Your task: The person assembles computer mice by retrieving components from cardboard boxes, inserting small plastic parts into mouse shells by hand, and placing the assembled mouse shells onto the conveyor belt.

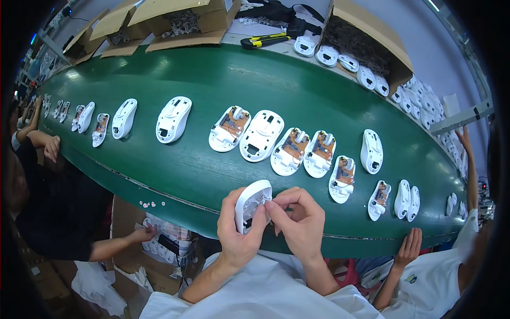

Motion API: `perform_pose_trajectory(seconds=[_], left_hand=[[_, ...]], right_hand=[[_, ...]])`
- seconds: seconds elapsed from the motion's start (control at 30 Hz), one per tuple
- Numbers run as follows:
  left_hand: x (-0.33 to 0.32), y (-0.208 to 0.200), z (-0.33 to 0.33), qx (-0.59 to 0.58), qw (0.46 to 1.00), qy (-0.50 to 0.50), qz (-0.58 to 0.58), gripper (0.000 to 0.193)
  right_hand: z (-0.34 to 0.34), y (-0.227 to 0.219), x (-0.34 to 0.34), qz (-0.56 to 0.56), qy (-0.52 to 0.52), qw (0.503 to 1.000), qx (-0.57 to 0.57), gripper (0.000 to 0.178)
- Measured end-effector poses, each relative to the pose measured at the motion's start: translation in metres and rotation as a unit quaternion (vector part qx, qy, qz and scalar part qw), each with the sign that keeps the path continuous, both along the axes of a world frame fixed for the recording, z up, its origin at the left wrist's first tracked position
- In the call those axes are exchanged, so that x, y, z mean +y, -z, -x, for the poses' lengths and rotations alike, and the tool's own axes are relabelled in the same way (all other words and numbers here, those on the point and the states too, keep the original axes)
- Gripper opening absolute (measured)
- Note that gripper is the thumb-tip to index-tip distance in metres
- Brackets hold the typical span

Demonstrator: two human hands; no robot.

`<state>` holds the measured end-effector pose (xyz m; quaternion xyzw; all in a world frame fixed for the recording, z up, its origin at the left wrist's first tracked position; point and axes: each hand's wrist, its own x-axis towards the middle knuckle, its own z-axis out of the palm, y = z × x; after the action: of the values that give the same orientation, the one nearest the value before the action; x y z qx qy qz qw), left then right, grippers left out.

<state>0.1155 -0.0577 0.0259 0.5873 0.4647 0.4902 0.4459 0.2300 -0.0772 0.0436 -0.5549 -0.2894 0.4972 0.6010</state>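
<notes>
My left hand point(236, 240) is wrapped round a white computer mouse shell point(246, 195), tilted up on its side above the near edge of the green table. The fingers of my right hand point(304, 222) are pinched together at the shell's open inner side; whatever they hold is too small or hidden. Just beyond my hands lie a white mouse shell point(262, 135), underside up, and open mouse bases with brown circuit boards, among them one base point(290, 151) close to my right hand and another point(229, 129) farther left.
More mouse parts line the green table point(133, 170). Cardboard boxes point(186, 21), a yellow-black utility knife point(265, 40) and a box point(366, 42) edged by white shells stand along the far side. Co-workers' hands point(144, 234) point(408, 247) are at both sides. Small pink rings point(153, 204) lie at the near edge.
</notes>
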Motion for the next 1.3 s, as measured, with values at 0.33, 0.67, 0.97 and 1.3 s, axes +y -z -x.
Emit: perform_pose_trajectory(seconds=[0.33, 0.67, 0.97, 1.3], left_hand=[[0.012, 0.004, 0.010, -0.051, 0.995, -0.001, 0.080, 0.037], [0.021, 0.006, 0.022, -0.042, 0.995, -0.033, 0.087, 0.033], [0.032, -0.005, 0.039, -0.194, 0.963, 0.007, 0.188, 0.024], [0.042, -0.004, 0.045, -0.210, 0.952, -0.019, 0.223, 0.020]], right_hand=[[-0.004, 0.008, 0.010, 0.025, -0.053, 0.997, 0.052, 0.010], [0.009, 0.011, 0.018, 0.043, -0.041, 0.994, 0.089, 0.015], [0.029, 0.006, 0.016, 0.054, -0.069, 0.995, -0.040, 0.019], [0.048, 0.015, 0.021, 0.073, -0.044, 0.995, 0.057, 0.020]])
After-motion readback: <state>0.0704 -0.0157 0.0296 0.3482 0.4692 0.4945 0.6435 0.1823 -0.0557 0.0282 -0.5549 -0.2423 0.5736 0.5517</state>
